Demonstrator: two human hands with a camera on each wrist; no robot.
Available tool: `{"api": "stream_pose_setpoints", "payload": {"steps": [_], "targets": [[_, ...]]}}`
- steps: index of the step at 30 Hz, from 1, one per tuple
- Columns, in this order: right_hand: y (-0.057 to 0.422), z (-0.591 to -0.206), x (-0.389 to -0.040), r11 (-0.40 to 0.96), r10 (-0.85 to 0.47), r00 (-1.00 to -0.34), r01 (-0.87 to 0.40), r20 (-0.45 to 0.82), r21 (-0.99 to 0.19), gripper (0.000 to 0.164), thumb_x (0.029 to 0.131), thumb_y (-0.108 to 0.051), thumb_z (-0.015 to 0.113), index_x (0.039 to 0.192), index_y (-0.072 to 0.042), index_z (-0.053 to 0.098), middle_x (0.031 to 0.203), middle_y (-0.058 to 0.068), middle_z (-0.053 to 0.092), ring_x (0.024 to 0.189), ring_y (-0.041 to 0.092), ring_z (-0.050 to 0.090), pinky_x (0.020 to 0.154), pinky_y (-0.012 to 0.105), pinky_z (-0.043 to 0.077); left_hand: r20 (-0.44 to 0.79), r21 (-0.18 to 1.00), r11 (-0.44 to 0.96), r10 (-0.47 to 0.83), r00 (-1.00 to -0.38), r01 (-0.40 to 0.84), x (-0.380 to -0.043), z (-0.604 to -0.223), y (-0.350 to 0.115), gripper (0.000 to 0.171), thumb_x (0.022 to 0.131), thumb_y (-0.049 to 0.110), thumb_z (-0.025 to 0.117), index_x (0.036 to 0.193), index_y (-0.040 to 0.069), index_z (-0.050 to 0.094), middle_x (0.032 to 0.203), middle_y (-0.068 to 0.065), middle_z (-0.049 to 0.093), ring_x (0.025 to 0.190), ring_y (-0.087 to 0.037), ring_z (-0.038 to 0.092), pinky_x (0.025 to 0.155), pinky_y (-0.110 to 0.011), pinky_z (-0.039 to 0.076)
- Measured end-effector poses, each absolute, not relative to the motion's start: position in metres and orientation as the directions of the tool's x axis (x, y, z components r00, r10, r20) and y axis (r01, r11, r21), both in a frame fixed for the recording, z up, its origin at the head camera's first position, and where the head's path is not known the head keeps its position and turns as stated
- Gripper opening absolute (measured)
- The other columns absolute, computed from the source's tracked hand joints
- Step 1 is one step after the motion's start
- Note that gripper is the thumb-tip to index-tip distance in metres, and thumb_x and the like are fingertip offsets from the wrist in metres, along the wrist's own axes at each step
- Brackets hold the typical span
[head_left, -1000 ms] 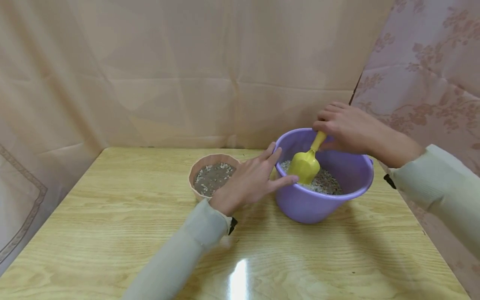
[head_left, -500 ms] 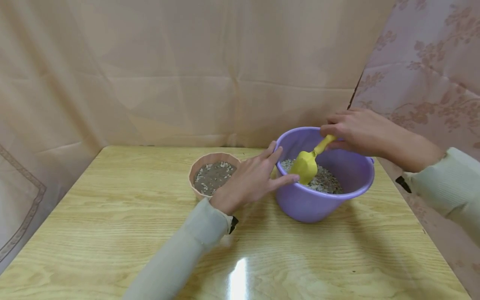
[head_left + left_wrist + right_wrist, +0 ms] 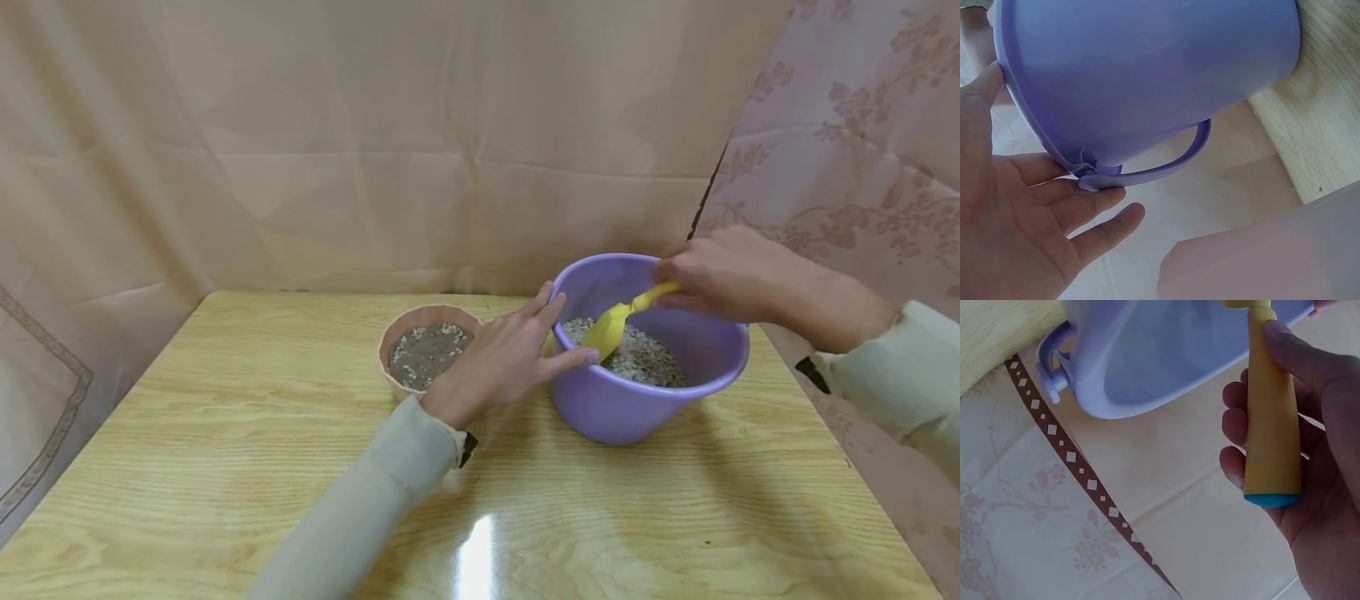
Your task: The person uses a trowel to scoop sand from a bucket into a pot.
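A purple bucket (image 3: 626,417) holds a layer of pale, gravel-like grains (image 3: 647,358). My right hand (image 3: 731,275) grips the handle of a yellow scoop (image 3: 611,329), fingers and thumb wrapped round it. The scoop's blade is tilted into the grains near the bucket's left side, its handle slanting up to the right. In the right wrist view the handle (image 3: 1272,431) ends in a blue cap. My left hand (image 3: 498,358) rests against the bucket's left rim with fingers spread and fairly straight. Its fingertips lie by the bucket's bail handle (image 3: 1160,172) in the left wrist view.
Left of the bucket stands a terracotta-coloured pot (image 3: 386,342) filled with grey-brown soil dotted with white bits, partly hidden by my left hand. Both containers sit on a light wooden table (image 3: 225,467). A beige curtain (image 3: 360,142) hangs behind, a floral cloth (image 3: 870,167) at right.
My right hand has moved right and downward, tipping the scoop so its handle lies flatter and its blade turns more edge-on. The left hand, bucket and pot have stayed put.
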State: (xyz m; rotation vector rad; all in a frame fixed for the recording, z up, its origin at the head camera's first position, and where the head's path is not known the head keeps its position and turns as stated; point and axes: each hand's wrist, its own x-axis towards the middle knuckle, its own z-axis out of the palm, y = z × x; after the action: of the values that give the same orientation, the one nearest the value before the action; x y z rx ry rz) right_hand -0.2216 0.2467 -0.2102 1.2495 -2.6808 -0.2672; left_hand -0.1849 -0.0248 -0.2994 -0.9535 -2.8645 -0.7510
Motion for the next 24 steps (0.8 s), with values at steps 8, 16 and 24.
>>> {"api": "stream_pose_setpoints", "payload": {"steps": [8, 16, 24], "targets": [[0.2429, -0.2153, -0.2203, 0.626, -0.773, -0.632, -0.746, 0.054, 0.226, 0.011, 0.088, -0.016, 0.074, 0.096, -0.022, 0.077, 0.062, -0.011, 0.057, 0.046, 0.008, 0.042, 0.042, 0.032, 0.038, 0.162, 0.447, 0.702, 0.546, -0.822, 0.554, -0.1837, -0.2981, -0.0257, 0.098, 0.089, 0.08, 0.038, 0.158, 0.011, 0.026, 0.165, -0.008, 0.012, 0.141, -0.027, 0.039, 0.113, -0.045, 0.035], [0.244, -0.2168, -0.222, 0.659, -0.741, -0.671, -0.725, 0.009, 0.199, 0.022, 0.08, -0.011, 0.081, 0.098, -0.021, 0.077, 0.073, -0.006, 0.066, 0.053, 0.01, 0.05, 0.045, 0.032, 0.043, 0.165, 0.46, 0.692, 0.549, -0.819, 0.556, -0.1838, -0.2989, -0.0261, 0.098, 0.09, 0.079, 0.038, 0.158, 0.01, 0.025, 0.165, -0.01, 0.012, 0.143, -0.027, 0.036, 0.114, -0.045, 0.033], [0.2485, -0.2183, -0.224, 0.669, -0.713, -0.701, -0.679, 0.001, 0.302, 0.013, 0.085, -0.009, 0.074, 0.096, -0.016, 0.077, 0.072, -0.002, 0.062, 0.053, 0.012, 0.044, 0.045, 0.031, 0.036, 0.167, 0.474, 0.687, 0.544, -0.823, 0.55, -0.1831, -0.3003, -0.0256, 0.101, 0.088, 0.082, 0.036, 0.158, 0.011, 0.025, 0.166, -0.007, 0.011, 0.143, -0.027, 0.035, 0.115, -0.045, 0.032]]}}
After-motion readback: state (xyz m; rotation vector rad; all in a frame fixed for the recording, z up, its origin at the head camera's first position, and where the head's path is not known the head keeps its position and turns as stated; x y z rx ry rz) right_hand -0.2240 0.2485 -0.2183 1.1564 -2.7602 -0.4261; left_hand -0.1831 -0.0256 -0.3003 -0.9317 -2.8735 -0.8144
